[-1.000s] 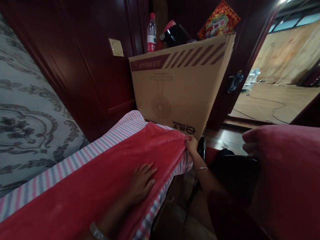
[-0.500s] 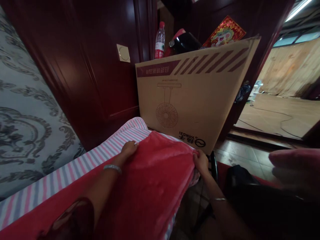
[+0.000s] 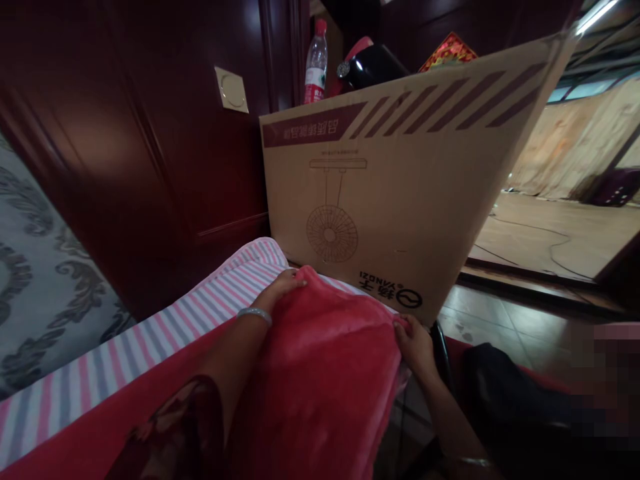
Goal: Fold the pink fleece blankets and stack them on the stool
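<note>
Red fleece blanket [image 3: 320,380], bunched between two bare hands; head-camera view, clock directions taken from the blanket's middle. Left grip [image 3: 283,287]: fingers curled and pressed together over the raised crest of fleece at 11 o'clock, with a silver bangle [image 3: 253,315] on the wrist. Right grip [image 3: 413,347]: thumb and fingers pinching the blanket's far edge at 2 o'clock. The blanket lies on a striped pink, grey and white cloth [image 3: 210,307], which runs out towards 10 o'clock; what carries both is hidden.

Cardboard carton [image 3: 380,200], printed with a fan [image 3: 332,233], stands tilted at 12 o'clock, its lower corner just above the right grip. Behind its top edge are a plastic bottle [image 3: 316,63] and a glossy black object [image 3: 375,67]. Tiled floor [image 3: 495,320] lies at 3 o'clock, below the blanket's right edge; a black bag [image 3: 510,393] sits at 4 o'clock.

Risks: a sharp lift of the right grip could strike the carton's corner and tip it against the bottle and black object. A loose pinch could let the fleece slide over the edge towards the floor. Uneven pull between the grips could skew the blanket across the stripes. Dim light and the bunched fleece hide how much fabric each grip holds.
</note>
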`<state>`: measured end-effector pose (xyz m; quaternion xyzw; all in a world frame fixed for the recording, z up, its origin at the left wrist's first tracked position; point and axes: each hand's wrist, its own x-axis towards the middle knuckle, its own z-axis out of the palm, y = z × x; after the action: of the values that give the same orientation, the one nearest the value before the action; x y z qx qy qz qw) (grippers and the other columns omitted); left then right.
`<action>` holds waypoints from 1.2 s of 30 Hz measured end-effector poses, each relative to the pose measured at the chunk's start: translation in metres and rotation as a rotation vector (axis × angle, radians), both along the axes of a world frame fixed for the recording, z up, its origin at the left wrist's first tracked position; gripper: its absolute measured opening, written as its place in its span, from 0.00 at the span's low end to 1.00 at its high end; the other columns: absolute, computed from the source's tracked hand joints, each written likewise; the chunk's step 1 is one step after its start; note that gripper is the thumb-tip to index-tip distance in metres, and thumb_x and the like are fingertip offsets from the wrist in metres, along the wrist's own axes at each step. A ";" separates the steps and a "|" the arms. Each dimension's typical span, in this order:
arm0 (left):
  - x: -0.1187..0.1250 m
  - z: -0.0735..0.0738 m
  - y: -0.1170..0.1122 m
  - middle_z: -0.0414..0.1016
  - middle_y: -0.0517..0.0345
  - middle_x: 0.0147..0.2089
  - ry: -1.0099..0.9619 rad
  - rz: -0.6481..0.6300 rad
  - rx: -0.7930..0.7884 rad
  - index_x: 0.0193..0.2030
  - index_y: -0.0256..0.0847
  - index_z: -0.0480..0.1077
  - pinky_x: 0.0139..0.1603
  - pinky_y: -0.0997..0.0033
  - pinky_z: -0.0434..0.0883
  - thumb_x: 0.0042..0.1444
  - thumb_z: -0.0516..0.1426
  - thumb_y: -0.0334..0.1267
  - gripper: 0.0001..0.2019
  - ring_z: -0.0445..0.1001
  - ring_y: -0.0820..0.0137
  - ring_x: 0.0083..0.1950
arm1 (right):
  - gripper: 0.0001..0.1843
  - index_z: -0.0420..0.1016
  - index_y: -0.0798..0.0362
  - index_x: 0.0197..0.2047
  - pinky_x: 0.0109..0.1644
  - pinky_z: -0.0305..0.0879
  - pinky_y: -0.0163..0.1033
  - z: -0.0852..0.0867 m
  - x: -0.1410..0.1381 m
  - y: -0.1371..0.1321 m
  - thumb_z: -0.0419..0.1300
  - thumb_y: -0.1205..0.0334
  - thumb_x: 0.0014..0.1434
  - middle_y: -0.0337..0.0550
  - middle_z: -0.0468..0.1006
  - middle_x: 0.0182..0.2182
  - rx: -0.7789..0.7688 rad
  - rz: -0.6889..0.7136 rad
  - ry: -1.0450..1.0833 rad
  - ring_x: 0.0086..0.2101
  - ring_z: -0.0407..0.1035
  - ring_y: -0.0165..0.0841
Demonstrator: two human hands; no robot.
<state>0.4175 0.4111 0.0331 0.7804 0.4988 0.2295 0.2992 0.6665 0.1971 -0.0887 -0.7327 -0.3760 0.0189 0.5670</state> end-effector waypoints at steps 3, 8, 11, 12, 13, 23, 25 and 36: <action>-0.005 0.019 0.009 0.80 0.57 0.39 -0.064 0.077 0.113 0.41 0.37 0.75 0.41 0.71 0.72 0.54 0.58 0.33 0.09 0.77 0.65 0.43 | 0.21 0.77 0.51 0.35 0.43 0.69 0.46 0.017 -0.001 -0.002 0.53 0.46 0.47 0.49 0.81 0.32 0.011 -0.014 0.013 0.35 0.73 0.44; -0.019 0.069 0.025 0.78 0.54 0.50 0.007 0.254 0.424 0.50 0.44 0.72 0.55 0.64 0.67 0.61 0.55 0.40 0.13 0.73 0.59 0.55 | 0.23 0.78 0.53 0.45 0.51 0.67 0.45 0.060 -0.012 0.011 0.56 0.49 0.52 0.48 0.81 0.42 0.224 0.053 -0.003 0.44 0.72 0.42; -0.024 0.072 0.031 0.78 0.52 0.52 0.222 0.318 0.553 0.55 0.46 0.70 0.55 0.62 0.67 0.64 0.52 0.45 0.15 0.74 0.57 0.56 | 0.22 0.78 0.54 0.44 0.48 0.67 0.45 0.060 -0.020 0.028 0.56 0.49 0.52 0.50 0.81 0.40 0.211 0.069 0.038 0.42 0.72 0.42; -0.025 0.065 0.033 0.78 0.50 0.53 0.289 0.319 0.531 0.56 0.45 0.69 0.56 0.62 0.66 0.64 0.52 0.45 0.16 0.74 0.57 0.57 | 0.22 0.78 0.54 0.43 0.47 0.68 0.45 0.055 -0.022 0.034 0.56 0.50 0.51 0.50 0.81 0.39 0.175 0.075 0.044 0.40 0.72 0.42; -0.026 0.054 0.035 0.77 0.49 0.55 0.345 0.313 0.488 0.56 0.45 0.69 0.57 0.62 0.66 0.65 0.52 0.45 0.16 0.73 0.57 0.58 | 0.21 0.78 0.53 0.41 0.46 0.68 0.45 0.048 -0.023 0.038 0.56 0.50 0.50 0.50 0.82 0.38 0.137 0.078 0.041 0.40 0.72 0.43; -0.026 -0.010 0.079 0.79 0.36 0.52 0.466 0.270 0.157 0.45 0.32 0.77 0.47 0.65 0.71 0.68 0.44 0.48 0.25 0.78 0.55 0.54 | 0.16 0.76 0.50 0.36 0.40 0.64 0.41 0.034 -0.023 0.040 0.55 0.49 0.50 0.45 0.80 0.32 0.007 0.034 0.042 0.35 0.72 0.41; -0.024 -0.003 0.085 0.80 0.39 0.49 0.467 0.238 0.152 0.42 0.33 0.77 0.45 0.68 0.71 0.64 0.51 0.46 0.19 0.78 0.56 0.51 | 0.16 0.75 0.50 0.35 0.39 0.63 0.41 0.036 -0.025 0.039 0.55 0.49 0.50 0.44 0.79 0.31 0.021 0.029 0.051 0.34 0.71 0.40; 0.000 -0.018 0.070 0.76 0.42 0.55 0.450 0.302 0.296 0.55 0.39 0.69 0.54 0.60 0.69 0.65 0.50 0.41 0.16 0.73 0.52 0.58 | 0.14 0.73 0.49 0.34 0.41 0.62 0.40 0.029 -0.020 0.042 0.53 0.51 0.52 0.42 0.78 0.32 0.157 0.007 0.023 0.35 0.69 0.39</action>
<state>0.4174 0.4812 0.0152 0.7637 0.6242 0.1628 0.0270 0.6469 0.2396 -0.0598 -0.6845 -0.3724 -0.0004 0.6267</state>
